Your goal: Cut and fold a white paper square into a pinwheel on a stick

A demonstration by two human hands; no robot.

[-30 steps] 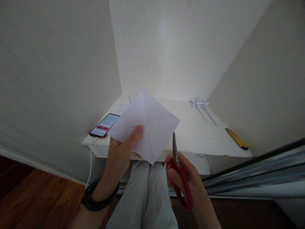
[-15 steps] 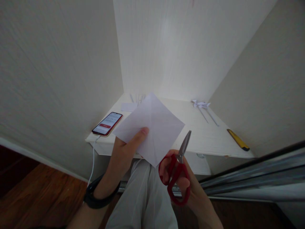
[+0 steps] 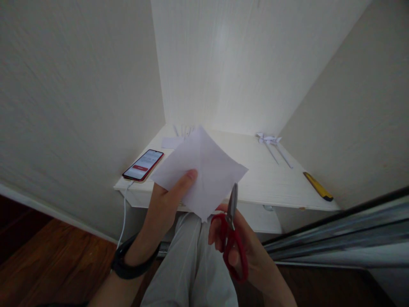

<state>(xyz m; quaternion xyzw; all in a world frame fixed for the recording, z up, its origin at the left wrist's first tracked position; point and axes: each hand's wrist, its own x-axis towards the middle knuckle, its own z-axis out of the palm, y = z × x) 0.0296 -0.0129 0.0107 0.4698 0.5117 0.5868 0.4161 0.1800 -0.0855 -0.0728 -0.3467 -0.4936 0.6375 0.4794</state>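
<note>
My left hand (image 3: 166, 204) pinches a creased square of white paper (image 3: 204, 168) by its lower left edge, holding it corner-up in the air above my lap. A black band sits on that wrist. My right hand (image 3: 243, 247) grips red-handled scissors (image 3: 231, 230), fingers through the loops. The steel blades point up and stand just right of the paper's bottom corner, nearly touching its lower right edge. The blades look almost closed.
A small white desk (image 3: 271, 183) fills the wall corner ahead. On it lie a phone (image 3: 143, 165) with a white cable at the left, a paper scrap and thin sticks at the back, a white paper pinwheel (image 3: 270, 140), and a yellow utility knife (image 3: 318, 186) at the right.
The scissors swung from tilted right to upright and moved left, close to the paper's lower corner. The paper tilted slightly in my left hand.
</note>
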